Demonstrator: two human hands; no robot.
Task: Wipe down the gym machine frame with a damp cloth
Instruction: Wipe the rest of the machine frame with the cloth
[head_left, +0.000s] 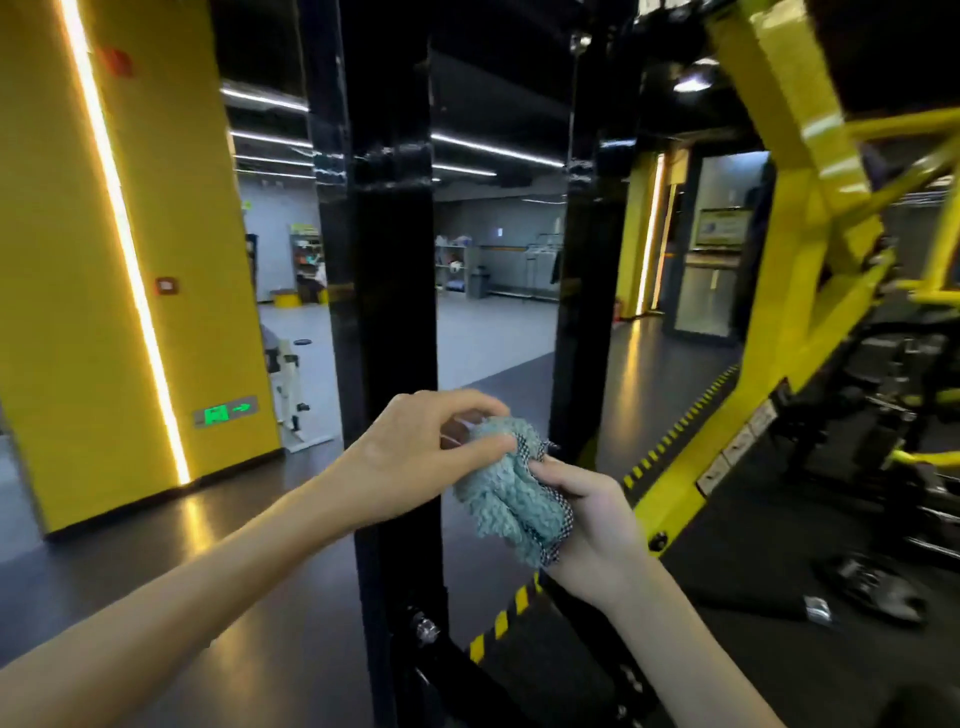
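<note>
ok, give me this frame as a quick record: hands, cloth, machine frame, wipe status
left hand: pinches the top edge of the cloth
right hand: grips the cloth from below
cloth: teal, bunched up, checked backing; dampness cannot be told
machine frame: black upright just behind the hands, yellow frame to the right
wipe status: cloth is held between both hands and appears off the frame; not wiping

Underside of cloth hidden in the right hand palm, top edge under left hand fingertips. Black upright blocked behind the grip, top cut off. Left forearm and right forearm cut at bottom edge. Dark floor object right of the grip is blurred. Far shelves above-left of the grip too small to read.
</note>
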